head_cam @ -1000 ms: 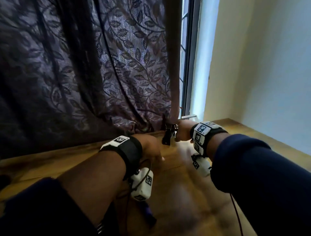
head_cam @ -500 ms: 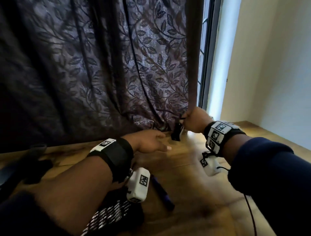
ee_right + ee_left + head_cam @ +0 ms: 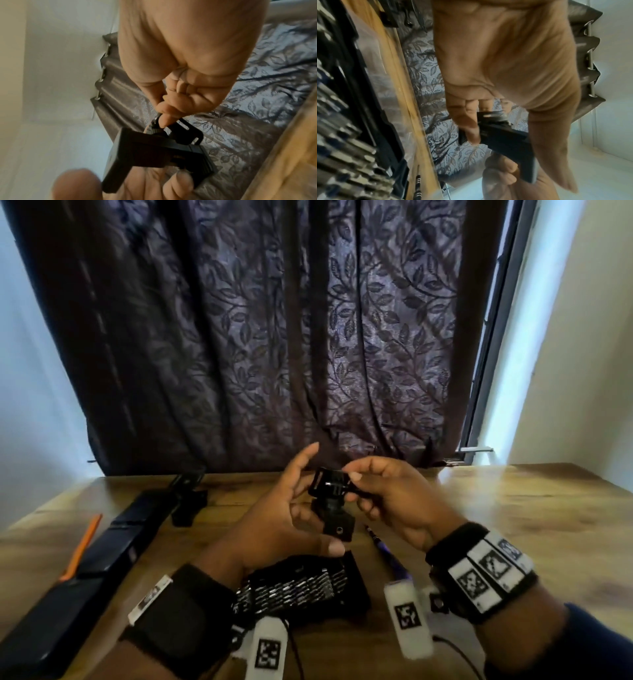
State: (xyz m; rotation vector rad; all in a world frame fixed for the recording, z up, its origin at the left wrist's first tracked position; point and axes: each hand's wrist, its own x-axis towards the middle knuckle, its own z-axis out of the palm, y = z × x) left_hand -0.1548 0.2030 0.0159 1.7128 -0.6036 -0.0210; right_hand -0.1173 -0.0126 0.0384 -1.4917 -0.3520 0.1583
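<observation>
Black buckle mount (image 3: 334, 505) is off the table, held in the air between both hands, above the far edge of the open bit case (image 3: 356, 587) and in front of the curtain (image 3: 274, 337).

Left hand (image 3: 277, 522) cradles it. Middle fingers curl under and behind the base block (image 3: 339, 530); the index sticks up free and the thumb lies out to the side, off the part. Reads as the fixture hand, keeping the block from turning.

Right hand (image 3: 394, 498) pinches the slotted top plate (image 3: 327, 482) between thumb and fingertip, other fingers loosely curled below. The right wrist view puts a fingertip down by the joint knob. My guess is it's working the joint or the plate, hence the fine pinch up top and broad support below. Held low over the kit, so anything dropped should land on the wooden table (image 3: 513, 508) near the tools.

Containers:
- The bit case is open, with rows of metal driver bits (image 3: 294, 589) seated in its slots. The left wrist hides part of it.
- A precision screwdriver (image 3: 385, 549) lies loose on the table right of the case, not in it.
- The long black cases (image 3: 113, 539) on the left are closed, contents not visible. An orange tool (image 3: 82, 546) lies beside them.
- More black mount parts (image 3: 188, 498) sit near the back edge.
</observation>
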